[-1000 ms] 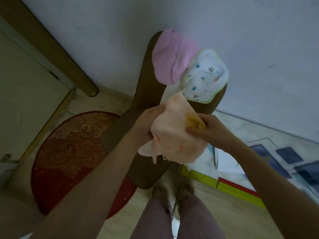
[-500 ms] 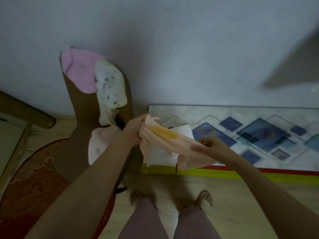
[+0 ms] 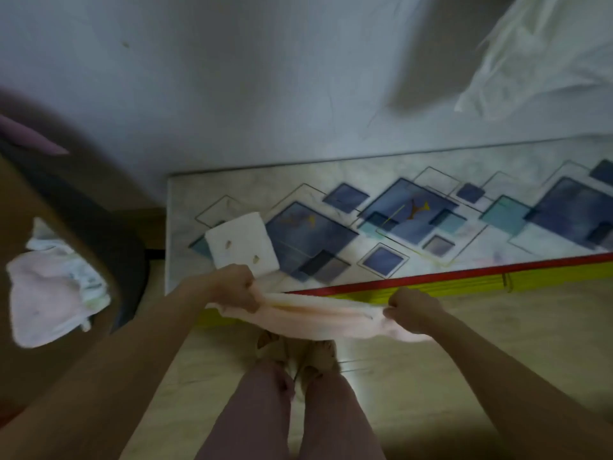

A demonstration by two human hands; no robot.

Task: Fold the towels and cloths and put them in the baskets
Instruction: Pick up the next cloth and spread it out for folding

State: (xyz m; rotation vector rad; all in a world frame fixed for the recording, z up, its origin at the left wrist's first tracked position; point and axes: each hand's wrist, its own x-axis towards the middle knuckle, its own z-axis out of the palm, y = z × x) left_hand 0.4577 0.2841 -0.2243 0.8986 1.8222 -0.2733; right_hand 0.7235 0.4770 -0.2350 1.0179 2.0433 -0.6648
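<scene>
You held the peach cloth (image 3: 318,318) stretched at centre frame, left hand (image 3: 232,288) and right hand (image 3: 413,312) each pinching an end, likely pulling it flat to fold on the patterned table (image 3: 497,247). One folded white cloth (image 3: 242,244) lay there, more cloths (image 3: 49,290) at left edge. No baskets in view.

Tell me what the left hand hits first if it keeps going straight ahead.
Likely the folded white cloth lying on the patterned table; the left hand, gripping the peach cloth, sits just short of it. Depth is uncertain.
</scene>
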